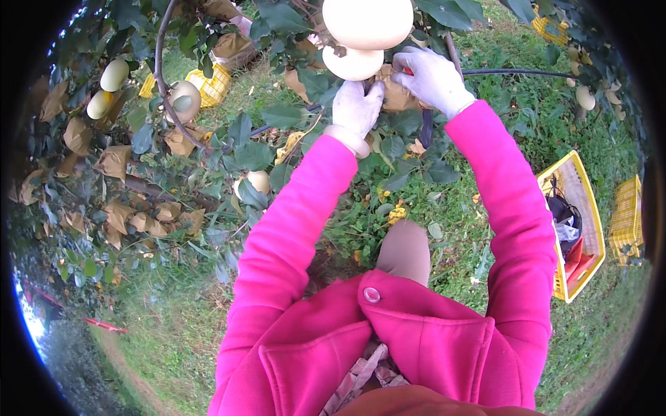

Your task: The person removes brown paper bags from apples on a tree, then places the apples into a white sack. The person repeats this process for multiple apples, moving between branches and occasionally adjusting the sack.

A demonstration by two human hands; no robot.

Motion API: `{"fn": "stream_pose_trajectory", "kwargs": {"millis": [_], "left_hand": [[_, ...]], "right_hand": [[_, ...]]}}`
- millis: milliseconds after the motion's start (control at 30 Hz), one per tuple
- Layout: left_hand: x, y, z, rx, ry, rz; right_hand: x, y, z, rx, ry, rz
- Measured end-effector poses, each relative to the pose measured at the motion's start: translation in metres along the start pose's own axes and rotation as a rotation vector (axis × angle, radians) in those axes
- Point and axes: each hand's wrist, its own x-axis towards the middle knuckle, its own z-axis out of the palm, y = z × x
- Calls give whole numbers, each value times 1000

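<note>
My left hand (359, 106), in a white glove, is raised beneath a pale apple (353, 63). Its fingertips meet the left edge of a brown paper bag (398, 93); whether they grip it cannot be told. A larger pale apple (368, 23) hangs above, nearer the camera. On the bag's right side is my right hand (432, 78), also gloved, its fingers curled around a small red object (408, 71) that is mostly hidden. Below the right wrist hangs a dark strip (426, 127), partly covered by the sleeve. Leaves surround both hands.
A curved branch (158, 62) and many bagged fruits (113, 161) fill the left side. At right, a yellow crate (575, 156) holds a dark bag and red cloth, with another yellow crate (627, 218) beyond. A dark hose (520, 72) crosses behind my right hand.
</note>
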Motion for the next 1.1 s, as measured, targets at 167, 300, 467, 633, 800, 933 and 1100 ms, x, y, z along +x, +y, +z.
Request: {"fn": "stream_pose_trajectory", "kwargs": {"millis": [167, 300, 467, 633, 800, 933, 1100], "left_hand": [[-6, 5, 6, -454, 4, -171], [-8, 9, 5, -524, 55, -186], [-13, 35, 0, -715, 83, -368], [-13, 29, -17, -619, 9, -378], [-8, 26, -14, -457, -91, -259], [-7, 13, 1, -472, -4, -74], [-7, 10, 13, -557, 80, -166]], "right_hand": [[-21, 6, 4, 118, 140, -33], [-29, 20, 10, 448, 73, 126], [-35, 33, 15, 687, 34, 366], [-32, -7, -8, -91, 112, -2], [-23, -16, -5, -369, 76, -157], [-29, -15, -7, -420, 70, -255], [-31, -11, -8, -396, 163, -352]]}}
